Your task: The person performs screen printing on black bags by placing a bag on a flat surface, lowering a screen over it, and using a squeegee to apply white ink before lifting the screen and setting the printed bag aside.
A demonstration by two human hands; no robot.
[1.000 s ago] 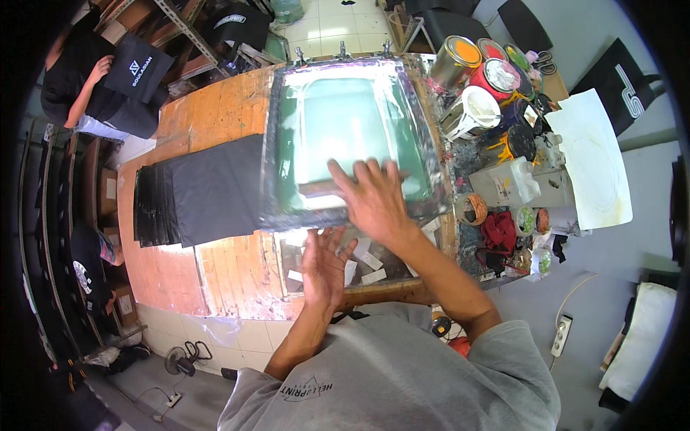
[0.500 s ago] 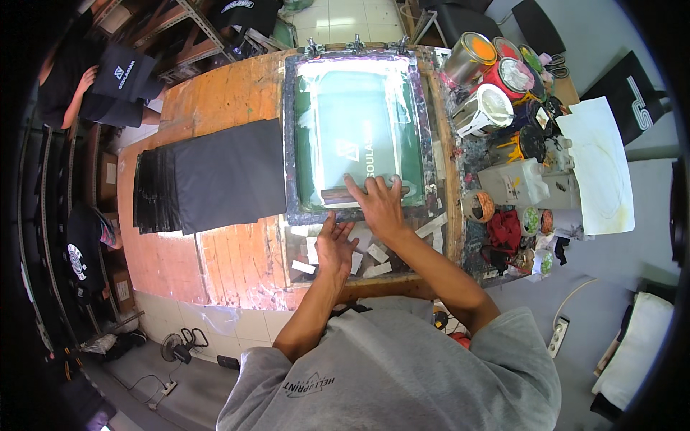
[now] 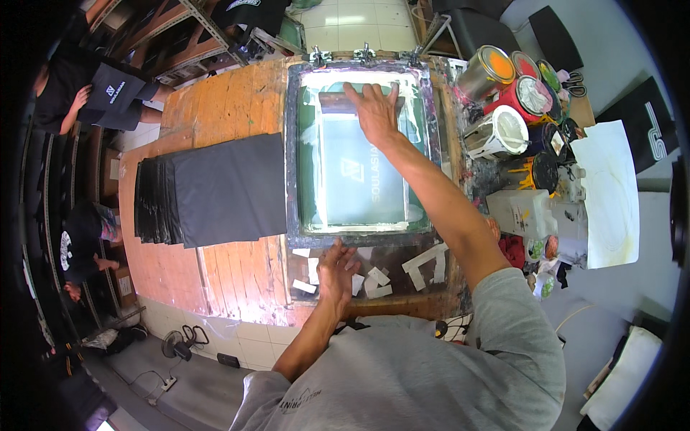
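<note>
A screen-printing frame with a green and white mesh lies on the table, a logo showing pale on its mesh. At the far end of the mesh, my right hand grips a squeegee, fingers spread along its top. My left hand is at the frame's near edge, palm partly up and fingers apart, fingertips touching the edge. What lies under the mesh is mostly hidden. Left of the frame is an overlapping stack of black sheets.
Clamps hold the frame's far edge. Paint cans, a white ink bucket and jugs crowd the right side. Pale tape pieces lie near my left hand. At far left, another person holds a black printed sheet.
My right hand and the squeegee have moved from the near end of the mesh to its far end. The left hand has stayed at the near edge. The whole view has shifted slightly.
</note>
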